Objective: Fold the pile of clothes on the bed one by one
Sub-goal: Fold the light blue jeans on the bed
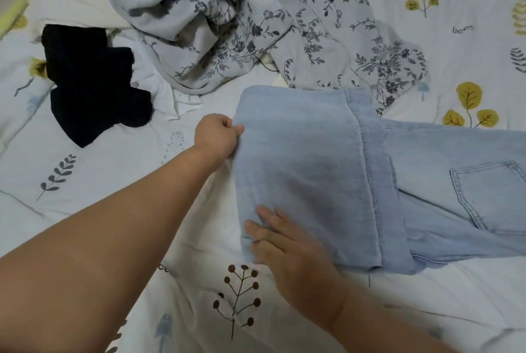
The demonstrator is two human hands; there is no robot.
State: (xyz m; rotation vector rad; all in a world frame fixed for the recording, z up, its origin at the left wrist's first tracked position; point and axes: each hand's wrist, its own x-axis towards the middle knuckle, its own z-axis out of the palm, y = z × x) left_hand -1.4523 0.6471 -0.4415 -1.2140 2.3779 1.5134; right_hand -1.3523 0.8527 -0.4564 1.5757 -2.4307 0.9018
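Note:
Light blue jeans [313,170] lie across the bed, their legs folded over toward the waist, a back pocket showing at the right. My left hand [217,134] pinches the far left corner of the folded part. My right hand [284,244] grips the near left corner, its fingers curled over the fold's edge. A crumpled blue floral garment [227,25] lies behind the jeans. A black garment [91,82] lies at the left on white cloth [159,90].
The bed is covered by a white sheet [113,181] printed with leaves and plants. A pale yellow edge [20,2] shows at the far left corner.

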